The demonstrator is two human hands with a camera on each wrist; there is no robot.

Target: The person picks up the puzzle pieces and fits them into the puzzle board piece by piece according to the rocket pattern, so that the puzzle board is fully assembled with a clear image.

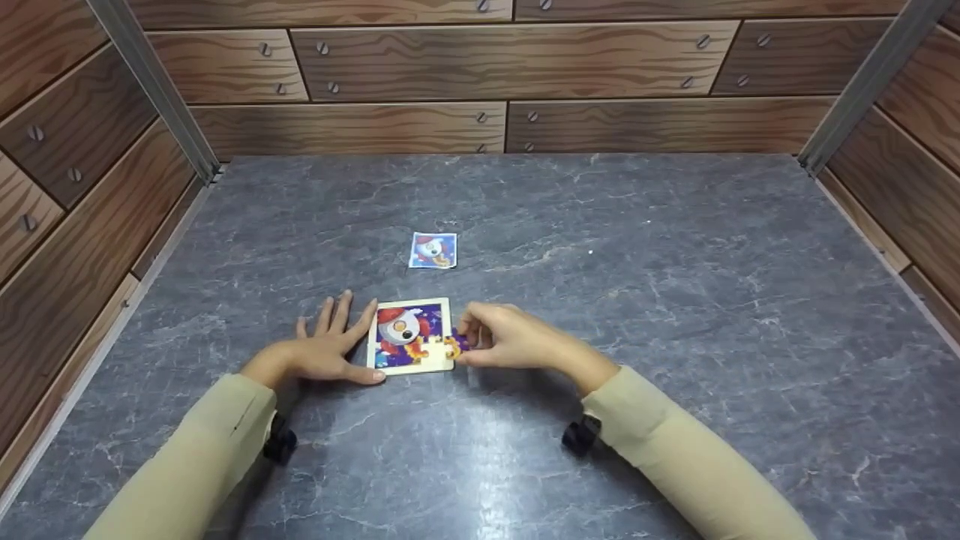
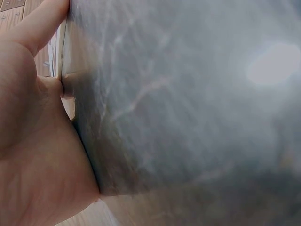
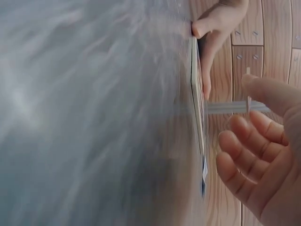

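Observation:
A small square jigsaw puzzle (image 1: 399,318) in a pale frame tray lies on the table, its picture a white and red cartoon rocket on purple. Bare tray shows at its lower right. My left hand (image 1: 324,348) rests at the tray's left side with fingers spread, index fingertip and thumb at its edge. Between thumb and fingers, my right hand (image 1: 510,336) pinches a purple and orange puzzle piece (image 1: 456,346) beside the tray's right edge. In the right wrist view the puzzle piece (image 3: 249,89) appears edge-on, held up off the table.
Beyond the tray lies a small picture card (image 1: 433,250) with a similar rocket. The grey marbled table (image 1: 675,300) is bounded by wood-patterned walls (image 1: 510,64) at the back and both sides.

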